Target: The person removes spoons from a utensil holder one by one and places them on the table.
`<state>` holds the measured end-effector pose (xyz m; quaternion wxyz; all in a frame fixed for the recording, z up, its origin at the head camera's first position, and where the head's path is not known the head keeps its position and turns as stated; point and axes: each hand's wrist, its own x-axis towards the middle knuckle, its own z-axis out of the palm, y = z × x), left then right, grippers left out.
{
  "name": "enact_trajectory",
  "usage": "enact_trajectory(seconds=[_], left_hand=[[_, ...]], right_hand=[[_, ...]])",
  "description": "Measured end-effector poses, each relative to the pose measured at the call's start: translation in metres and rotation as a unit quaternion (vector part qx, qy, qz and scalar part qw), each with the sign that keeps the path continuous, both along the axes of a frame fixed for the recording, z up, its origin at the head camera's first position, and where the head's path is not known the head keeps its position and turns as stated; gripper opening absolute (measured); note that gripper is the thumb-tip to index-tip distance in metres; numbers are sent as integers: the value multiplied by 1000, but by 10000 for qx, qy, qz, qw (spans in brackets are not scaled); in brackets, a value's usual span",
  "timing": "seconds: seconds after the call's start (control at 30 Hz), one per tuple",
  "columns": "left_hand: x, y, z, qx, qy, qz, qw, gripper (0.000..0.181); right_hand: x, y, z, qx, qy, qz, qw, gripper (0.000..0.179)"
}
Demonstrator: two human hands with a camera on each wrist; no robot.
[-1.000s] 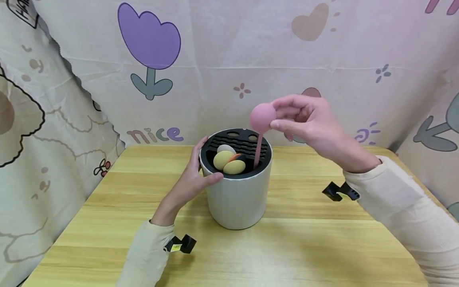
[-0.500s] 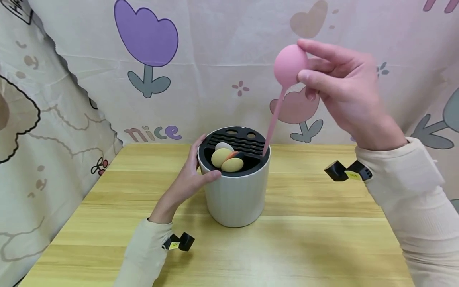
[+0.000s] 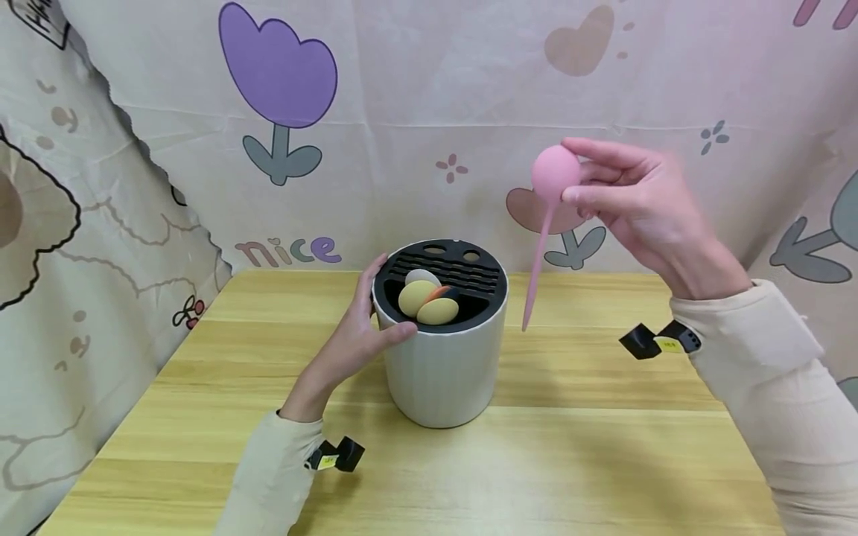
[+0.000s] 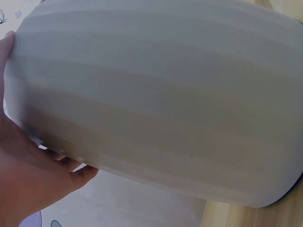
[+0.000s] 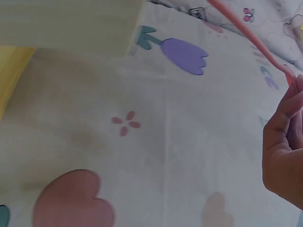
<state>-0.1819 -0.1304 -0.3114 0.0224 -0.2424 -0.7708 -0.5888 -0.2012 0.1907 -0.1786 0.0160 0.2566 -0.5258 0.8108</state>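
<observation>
Raised in the right hand [image 3: 650, 208]: a pink ball-headed stick [image 3: 555, 171], pinched by its round head between thumb and fingertips, above the wooden table [image 3: 570, 461] and to the right of the white pot [image 3: 442, 380], apart from it. Angled down and a little to the left, tapering to a fine tip in front of no more than bare wood in the head view. Gripped narrowly from the right, no wider than the ball; probably firm enough for so slight a load. Braced by the left hand [image 3: 355, 339] on the pot's left side, with thumb at the near rim and fingers along the far left wall. Gathered in the near half of the black lid [image 3: 494, 281]: yellow ovals [image 3: 438, 312] and a white oval [image 3: 424, 278].

Probably light, perhaps hollow in the head, and likely smooth enough to turn under the fingertips if held too loosely. Matte in look; hard plastic or soft rubber, impossible to tell. Likely weakest along the thin stem, and apt to bend or snap under a sideways knock. Best taken by the ball, across its widest part, or just below at the neck for steadier aim; better not by the tip. Probably best squeezed gently.
</observation>
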Motion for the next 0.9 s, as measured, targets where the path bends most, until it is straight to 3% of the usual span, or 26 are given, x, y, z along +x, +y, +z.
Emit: enact_trajectory(seconds=[0.2, 0.43, 0.67, 0.9], left_hand=[[1, 0, 0, -24, -23, 32, 10000, 127], [2, 0, -1, -8, -16, 0, 10000, 125], [2, 0, 1, -2, -8, 2, 10000, 125], [2, -1, -1, -30, 16, 15, 10000, 124]], right_hand=[[0, 3, -20, 379, -334, -354, 9981, 45], [-2, 4, -33, 890, -389, -748, 9925, 45], [-5, 7, -49, 1488, -511, -869, 9837, 45], [-10, 11, -73, 1738, -471, -621, 9817, 40]])
